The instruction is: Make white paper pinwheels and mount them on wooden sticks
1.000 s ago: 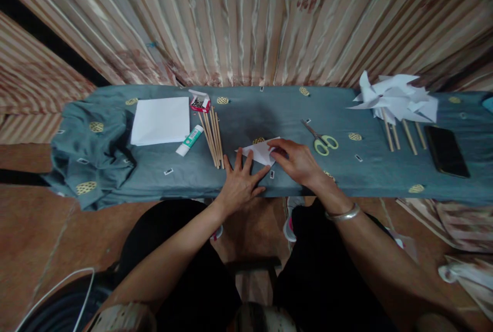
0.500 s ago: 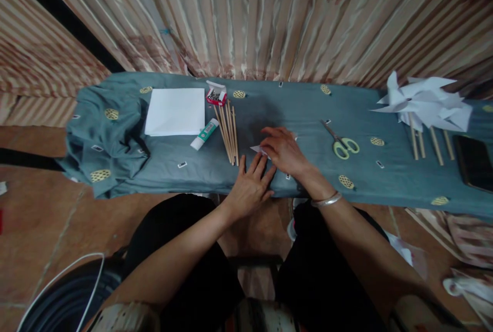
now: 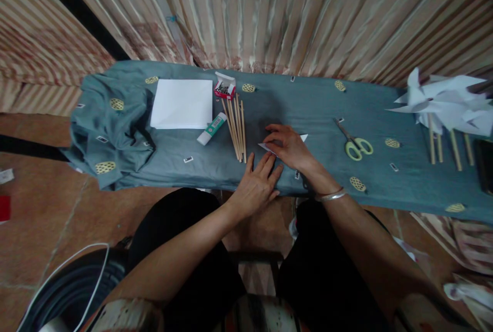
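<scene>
A white sheet of paper folded to a point [image 3: 304, 137] lies flat on the cloth, mostly hidden beneath my hands. My left hand [image 3: 259, 183] rests palm down with its fingers spread, their tips at the paper's near edge. Over the middle of the paper is my right hand [image 3: 288, 148], its fingers bent and closed on the sheet. Just left of my hands lie several thin wooden sticks [image 3: 238, 129]. Beside these is a green and white glue stick [image 3: 211, 129]. Scissors with pale green handles [image 3: 354, 143] lie apart, to the right of my right hand.
A stack of white paper [image 3: 182, 104] and an open red box of small metal pins [image 3: 225, 87] sit at the left. Paper pinwheels on sticks [image 3: 447, 103] and a dark phone [image 3: 484, 165] are at the far right. A pleated curtain [image 3: 262, 18] hangs behind the cloth-covered table [image 3: 316, 106].
The view has shifted slightly, moving the table's things to the right. My right hand has slid a little along the paper, and the paper's right corner now shows more.
</scene>
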`<control>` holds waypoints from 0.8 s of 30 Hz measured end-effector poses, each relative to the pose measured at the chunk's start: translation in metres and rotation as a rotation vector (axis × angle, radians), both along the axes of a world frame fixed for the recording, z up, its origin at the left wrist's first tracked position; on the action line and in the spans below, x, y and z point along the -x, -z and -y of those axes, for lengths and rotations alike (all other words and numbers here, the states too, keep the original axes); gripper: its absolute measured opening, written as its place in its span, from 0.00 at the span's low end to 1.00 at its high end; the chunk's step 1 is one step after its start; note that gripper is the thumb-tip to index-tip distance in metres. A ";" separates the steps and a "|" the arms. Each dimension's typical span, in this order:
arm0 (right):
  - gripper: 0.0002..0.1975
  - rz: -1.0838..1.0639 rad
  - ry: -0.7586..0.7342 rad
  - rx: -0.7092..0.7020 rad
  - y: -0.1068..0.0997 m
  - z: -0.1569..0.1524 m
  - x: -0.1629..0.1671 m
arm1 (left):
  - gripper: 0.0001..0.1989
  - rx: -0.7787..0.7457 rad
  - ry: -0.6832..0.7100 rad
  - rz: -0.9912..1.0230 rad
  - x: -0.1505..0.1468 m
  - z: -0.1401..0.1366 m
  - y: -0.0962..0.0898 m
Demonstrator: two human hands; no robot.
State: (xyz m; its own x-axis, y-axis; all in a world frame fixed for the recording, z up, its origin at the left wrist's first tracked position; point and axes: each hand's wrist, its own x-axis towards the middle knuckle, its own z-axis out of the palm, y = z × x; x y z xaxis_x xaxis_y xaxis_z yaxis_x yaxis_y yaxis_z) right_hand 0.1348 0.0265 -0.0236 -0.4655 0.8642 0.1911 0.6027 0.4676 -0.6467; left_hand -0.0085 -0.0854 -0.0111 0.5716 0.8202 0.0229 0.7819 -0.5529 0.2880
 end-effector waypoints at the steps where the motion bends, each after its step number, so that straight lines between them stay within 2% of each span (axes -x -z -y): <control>1: 0.07 -0.003 0.003 0.000 0.000 0.000 0.000 | 0.32 -0.001 -0.001 -0.001 0.000 0.000 0.000; 17: 0.04 0.006 0.009 -0.038 0.000 0.000 0.003 | 0.29 0.027 -0.021 0.046 -0.001 -0.001 -0.002; 24: 0.12 0.022 0.002 -0.030 0.000 -0.001 0.001 | 0.29 0.005 -0.022 0.064 0.001 -0.001 0.001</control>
